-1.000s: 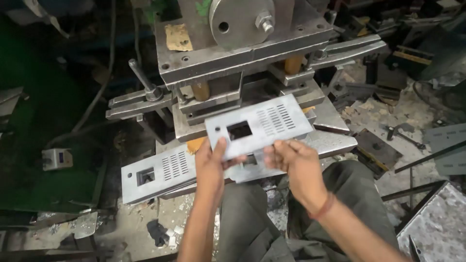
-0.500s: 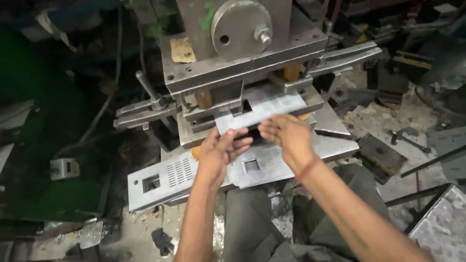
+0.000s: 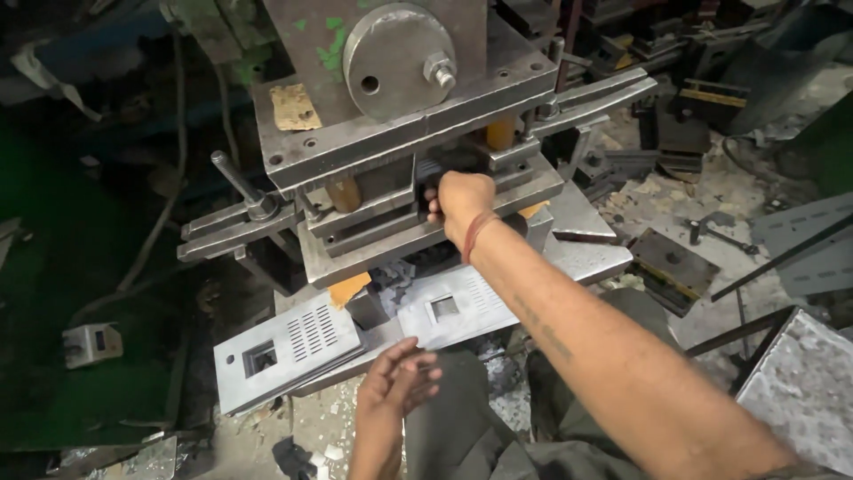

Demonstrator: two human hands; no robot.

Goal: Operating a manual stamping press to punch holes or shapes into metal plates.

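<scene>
Across the upper middle stood one large grey press machine (image 3: 400, 133). Below it lay two punched metal plates: one plate with slots (image 3: 289, 351) at the lower left, one plate with a square hole (image 3: 458, 307) under the right forearm. Of the two hands, the right hand (image 3: 462, 203) was curled at the press's die gap, what it gripped hidden; half a second before, both hands held a plate there. The left hand (image 3: 400, 378) had dropped low, fingers loosely spread, empty, near the plates.
</scene>
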